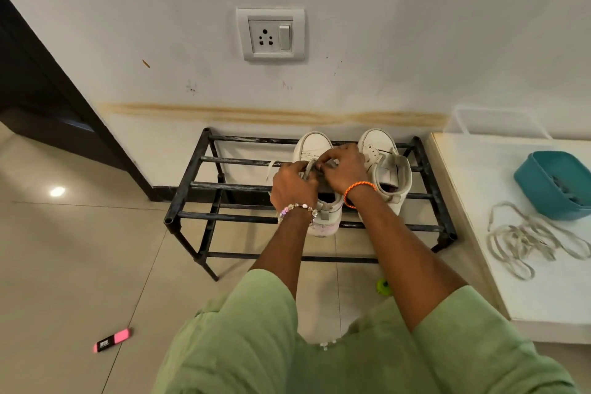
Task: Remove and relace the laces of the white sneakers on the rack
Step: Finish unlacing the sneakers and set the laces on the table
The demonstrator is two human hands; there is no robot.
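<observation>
Green sleeves (256,323) nearest; both hands (292,184) (347,169) pinching lace (308,168), hiding left sneaker (315,145); rack (188,189) left half bare.

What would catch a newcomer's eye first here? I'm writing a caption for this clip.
First, the two hands, left hand and right hand, pinching a lace over the left white sneaker on the black rack. Beside it stands the right sneaker, unlaced. A loose lace lies on the white surface at right, near a teal container.
</observation>
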